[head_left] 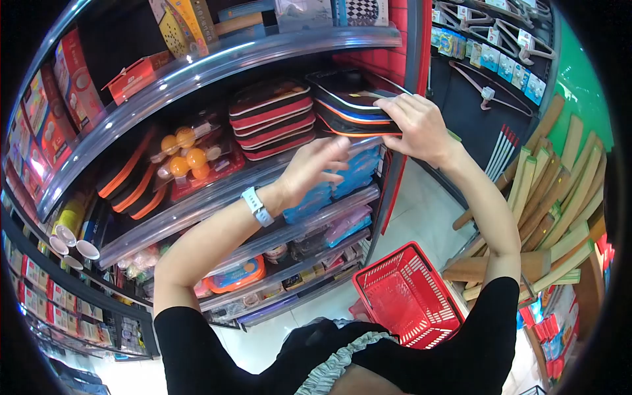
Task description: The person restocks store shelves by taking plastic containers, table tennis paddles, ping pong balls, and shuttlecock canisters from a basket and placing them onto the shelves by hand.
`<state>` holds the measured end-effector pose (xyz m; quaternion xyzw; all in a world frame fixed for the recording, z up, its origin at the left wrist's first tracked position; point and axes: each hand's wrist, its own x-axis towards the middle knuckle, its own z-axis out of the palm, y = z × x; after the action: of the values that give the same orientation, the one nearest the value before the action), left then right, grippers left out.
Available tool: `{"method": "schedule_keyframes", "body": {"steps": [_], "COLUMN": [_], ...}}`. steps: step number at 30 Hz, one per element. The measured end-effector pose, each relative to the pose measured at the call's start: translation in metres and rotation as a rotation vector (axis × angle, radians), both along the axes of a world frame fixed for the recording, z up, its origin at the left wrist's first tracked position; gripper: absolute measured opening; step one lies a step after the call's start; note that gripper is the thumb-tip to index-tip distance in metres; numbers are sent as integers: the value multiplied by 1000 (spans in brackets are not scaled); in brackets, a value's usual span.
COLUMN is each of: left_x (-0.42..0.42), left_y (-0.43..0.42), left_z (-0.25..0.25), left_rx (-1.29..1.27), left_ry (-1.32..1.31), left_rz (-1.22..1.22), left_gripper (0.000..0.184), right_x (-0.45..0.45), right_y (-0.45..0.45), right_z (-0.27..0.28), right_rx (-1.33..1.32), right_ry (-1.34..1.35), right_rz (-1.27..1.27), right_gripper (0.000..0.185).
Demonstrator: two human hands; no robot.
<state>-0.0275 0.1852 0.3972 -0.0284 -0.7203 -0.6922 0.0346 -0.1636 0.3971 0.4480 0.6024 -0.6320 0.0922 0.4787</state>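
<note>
The red-striped stack [272, 122] of black cases sits on a shelf and serves as the landmark. Just to its right lies a pile of dark cases [352, 105] with white, blue and orange edging. The right hand [420, 128] is at the far side of that pile from the red-striped stack, its fingers bent over the upper edge and its thumb lower down, clamped on the pile's right edge; how many cases it grips cannot be told. The dark cases therefore lie directly left of the right hand, touching it.

The left hand [313, 172] is below and slightly right of the red-striped stack, with its fingers apart and nothing in them. The dark cases are above and to the right of this hand, separate from it. A pale blue watch [257, 206] circles the left wrist, below the stack.

Left of the red-striped stack are orange balls [187, 155] in packaging, and farther left, orange-trimmed cases [135, 181]. Well below and right of it stands a red basket [405, 299].
</note>
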Motion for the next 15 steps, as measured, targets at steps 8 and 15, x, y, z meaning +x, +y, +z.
{"method": "schedule_keyframes", "body": {"steps": [8, 15], "left_x": [-49, -4], "left_y": [22, 66], "left_z": [-4, -50], "left_rx": [865, 617], "left_ry": [-79, -8], "left_rz": [-91, 62], "left_gripper": [33, 36], "right_x": [52, 61], "right_y": [36, 98], "right_z": [-35, -90], "right_rx": [90, -172], "right_ry": [-21, -566], "right_rz": [35, 148], "right_gripper": [55, 53]}}
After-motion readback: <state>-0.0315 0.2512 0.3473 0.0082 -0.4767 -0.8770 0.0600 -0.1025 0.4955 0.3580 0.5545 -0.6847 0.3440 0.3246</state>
